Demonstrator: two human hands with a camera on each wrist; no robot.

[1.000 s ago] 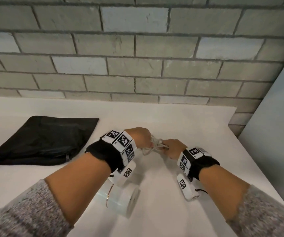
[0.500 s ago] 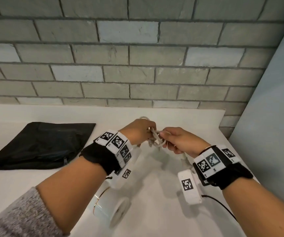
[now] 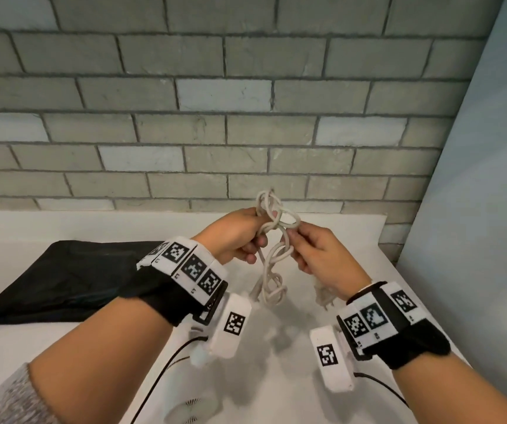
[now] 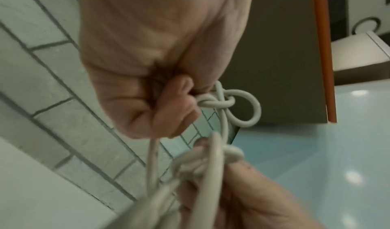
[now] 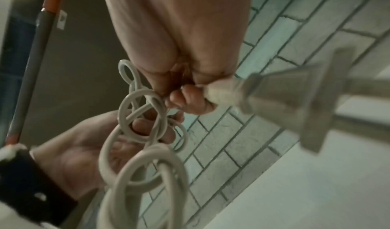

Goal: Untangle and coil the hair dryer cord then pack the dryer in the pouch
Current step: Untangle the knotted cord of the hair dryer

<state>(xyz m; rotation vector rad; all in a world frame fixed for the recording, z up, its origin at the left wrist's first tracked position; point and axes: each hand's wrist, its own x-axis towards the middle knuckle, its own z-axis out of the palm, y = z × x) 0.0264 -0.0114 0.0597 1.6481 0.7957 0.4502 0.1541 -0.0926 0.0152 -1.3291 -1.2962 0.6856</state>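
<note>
Cream cord [image 3: 272,240], knotted into several loops, hangs in the air above the counter [image 3: 62,347] – both hands hold it. Left hand [image 3: 236,237] has its grip curled tight round the upper loops; right hand [image 3: 319,255] pinches a loop just beside it, with the plug [image 5: 295,97] jutting from its curled fingers. Both are raised, wrists apart, knuckles toward the brick wall [image 3: 215,117]. Dryer [image 3: 191,410] lies low between the forearms – black pouch [image 3: 62,280] flat at left.

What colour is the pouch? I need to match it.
Black; the pouch shows best in the head view, lying on the white table.
</note>
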